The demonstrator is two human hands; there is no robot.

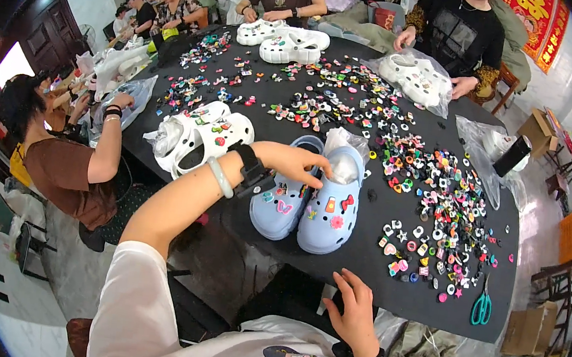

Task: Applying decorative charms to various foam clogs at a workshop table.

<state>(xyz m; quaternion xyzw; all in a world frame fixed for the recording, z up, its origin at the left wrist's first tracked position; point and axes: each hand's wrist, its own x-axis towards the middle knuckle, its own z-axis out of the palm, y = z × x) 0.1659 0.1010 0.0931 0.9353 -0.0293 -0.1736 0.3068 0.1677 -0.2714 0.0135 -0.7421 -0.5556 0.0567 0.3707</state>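
Two light blue clogs (328, 211) stand side by side near the front edge of a round black table (386, 289), each dotted with small coloured charms. My left hand (296, 163) reaches across them from the left, fingers resting on the strap of the right-hand clog next to the clear plastic stuffed in it. A dark watch and a pale bangle circle that wrist. My right hand (355, 306) lies low at the table's front edge, fingers curled on the rim, holding nothing I can see.
Several loose charms (430, 216) cover the table to the right and back. Teal scissors (481, 308) lie front right. White clogs (202, 137) sit to the left, more at the back (284, 41). Other people sit round the table.
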